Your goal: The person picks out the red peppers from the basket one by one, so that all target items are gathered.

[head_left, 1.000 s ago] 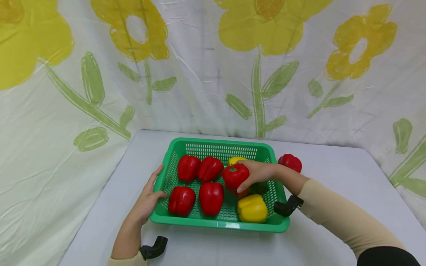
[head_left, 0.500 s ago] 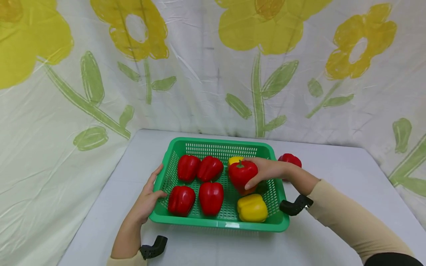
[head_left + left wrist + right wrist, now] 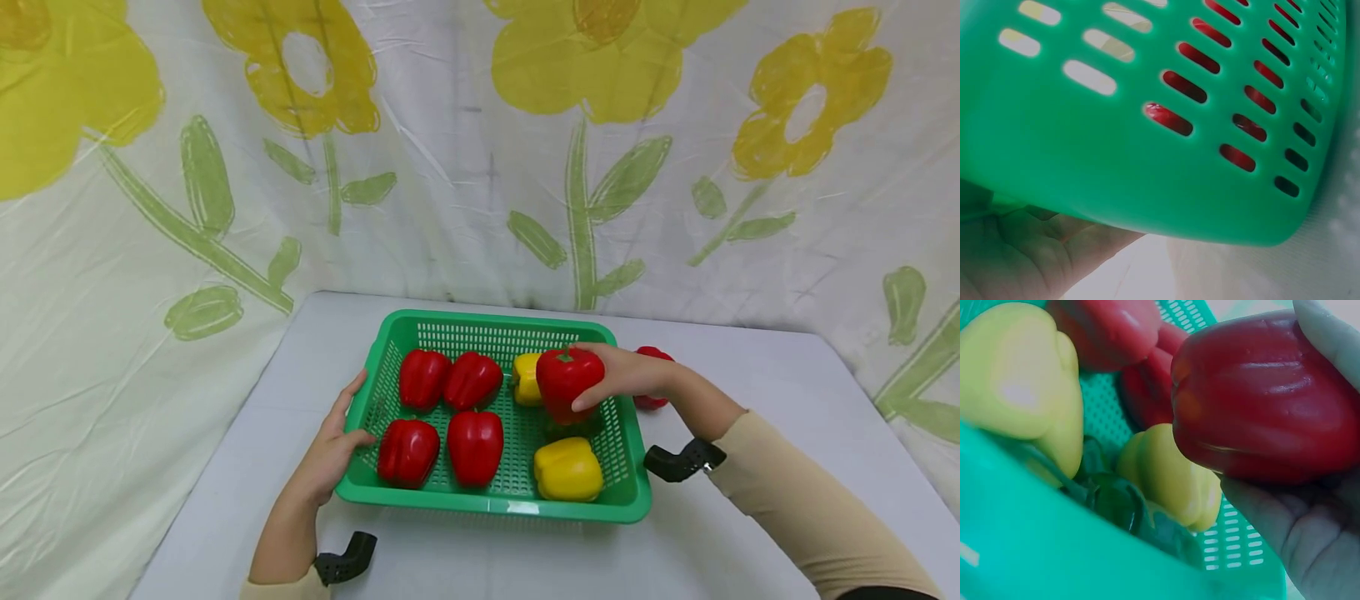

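Note:
My right hand (image 3: 621,372) grips a red bell pepper (image 3: 567,379) above the right part of a green plastic basket (image 3: 420,497). The right wrist view shows this pepper large, between thumb and fingers. At the basket's left side, my left hand (image 3: 330,454) holds the rim, thumb over it and fingers along the outside. Several red bell peppers (image 3: 476,447) lie in the left and middle of the basket. Two yellow bell peppers (image 3: 568,470) lie on the right, one partly hidden behind the held pepper. Between them sits a dark green pepper (image 3: 1116,503), mostly hidden in the head view.
Another red bell pepper (image 3: 649,402) lies on the white table (image 3: 480,554) outside the basket's right side, partly behind my right hand. A white cloth with painted yellow flowers (image 3: 420,208) hangs behind the table.
My right hand has carried the red bell pepper rightward and slightly up, uncovering more of the rear yellow pepper. The left hand and the basket have stayed put.

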Motion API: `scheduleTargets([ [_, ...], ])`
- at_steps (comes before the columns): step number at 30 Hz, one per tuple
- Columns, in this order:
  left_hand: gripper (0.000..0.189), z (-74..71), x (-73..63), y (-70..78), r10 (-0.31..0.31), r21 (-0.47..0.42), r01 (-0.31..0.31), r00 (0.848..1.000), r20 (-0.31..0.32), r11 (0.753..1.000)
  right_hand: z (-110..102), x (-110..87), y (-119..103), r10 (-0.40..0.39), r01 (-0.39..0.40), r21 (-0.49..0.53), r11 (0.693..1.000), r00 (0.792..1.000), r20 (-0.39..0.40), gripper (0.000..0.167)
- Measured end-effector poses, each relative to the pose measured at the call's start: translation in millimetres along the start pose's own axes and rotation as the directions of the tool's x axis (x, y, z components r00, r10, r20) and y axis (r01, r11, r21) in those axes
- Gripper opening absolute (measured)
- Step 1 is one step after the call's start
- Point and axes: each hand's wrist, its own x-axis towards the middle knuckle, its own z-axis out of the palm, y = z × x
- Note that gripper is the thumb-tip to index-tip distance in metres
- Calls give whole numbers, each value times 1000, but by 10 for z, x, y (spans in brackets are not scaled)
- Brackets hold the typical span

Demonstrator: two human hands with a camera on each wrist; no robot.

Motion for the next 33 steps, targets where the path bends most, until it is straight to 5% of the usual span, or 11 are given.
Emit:
scheduleTargets([
  [7,80,3,8,-10,5,1,-5,1000,2,1000,-20,-64,82,6,-6,29,1000,1000,-12,81],
  [15,80,5,8,-14,2,4,-2,1000,-4,1000,-112,-221,136,69,-69,1,998,992,-110,92],
  [23,81,9,7,-17,7,3,-7,1000,-1,1000,-198,-293,256,-76,84,65,994,990,-115,64],
  [33,81,5,2,-7,1,7,-1,1000,-5,1000,-345,-452,333,-76,85,86,993,992,-102,62],
])
